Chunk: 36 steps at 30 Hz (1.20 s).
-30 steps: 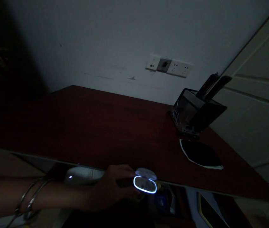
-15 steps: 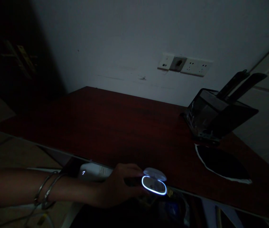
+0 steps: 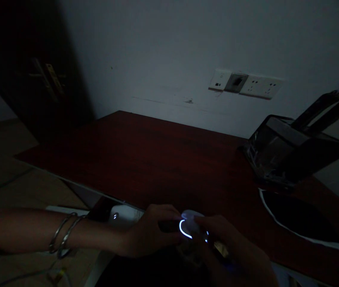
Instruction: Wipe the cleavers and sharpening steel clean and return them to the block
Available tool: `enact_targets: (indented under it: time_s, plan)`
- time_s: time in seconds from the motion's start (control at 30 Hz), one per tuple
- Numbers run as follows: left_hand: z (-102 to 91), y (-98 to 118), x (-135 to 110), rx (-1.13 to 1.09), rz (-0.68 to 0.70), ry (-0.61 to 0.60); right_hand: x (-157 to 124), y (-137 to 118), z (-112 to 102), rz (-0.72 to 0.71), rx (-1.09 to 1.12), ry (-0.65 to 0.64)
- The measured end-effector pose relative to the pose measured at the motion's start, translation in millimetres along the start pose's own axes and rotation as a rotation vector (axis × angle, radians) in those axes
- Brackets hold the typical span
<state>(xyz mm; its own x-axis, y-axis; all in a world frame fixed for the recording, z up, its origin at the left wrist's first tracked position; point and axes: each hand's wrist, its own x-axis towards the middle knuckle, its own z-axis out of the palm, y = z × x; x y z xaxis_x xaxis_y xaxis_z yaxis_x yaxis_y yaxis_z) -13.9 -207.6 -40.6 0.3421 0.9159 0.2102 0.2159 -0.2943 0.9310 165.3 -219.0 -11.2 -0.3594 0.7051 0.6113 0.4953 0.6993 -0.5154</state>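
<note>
The room is dim. My left hand, with two bangles on its wrist, is closed around a small dark case with an open lid and a glowing white-blue ring, held at the near edge of the dark red table. My right hand comes in from the lower right and lies over the right side of the glowing case, with its fingers curled on it and hiding part of the ring.
A dark box-shaped holder with two dark sticks stands at the table's far right, with a black oval mat before it. Wall sockets sit above. A white device with a small light lies below the table edge. A dark door is at left.
My right hand has come into view and now covers part of the glowing case. The view has swung left, so the holder and mat shifted right.
</note>
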Motion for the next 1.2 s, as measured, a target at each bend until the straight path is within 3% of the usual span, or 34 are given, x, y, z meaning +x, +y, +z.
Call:
enact_targets:
  time_s: [0.17, 0.57, 0.73, 0.9, 1.0, 1.2]
  plan:
    - [-2.4, 1.8, -0.6, 0.025, -0.015, -0.01, 8.2, 8.9, -11.3, -0.158, -0.022, -0.116]
    - [-5.9, 4.6, -3.7, 0.034, -0.027, -0.034, 2.3, 18.5, -5.5, -0.239, -0.118, -0.185]
    - [-6.0, 5.7, -2.9, 0.038, -0.024, -0.032, -5.7, 9.9, 0.7, -0.052, -0.172, -0.093]
    - [-5.7, 3.6, -3.0, 0.063, -0.044, -0.027, -8.6, 14.3, -0.6, -0.096, -0.135, -0.063]
    - [-5.3, 5.3, -3.4, 0.069, 0.001, -0.05, -7.8, 22.9, -7.2, -0.024, -0.114, -0.032]
    - [-4.6, 15.3, -2.6, 0.125, 0.077, -0.175, -10.1, 30.7, -16.9, 0.145, 0.068, -0.177]
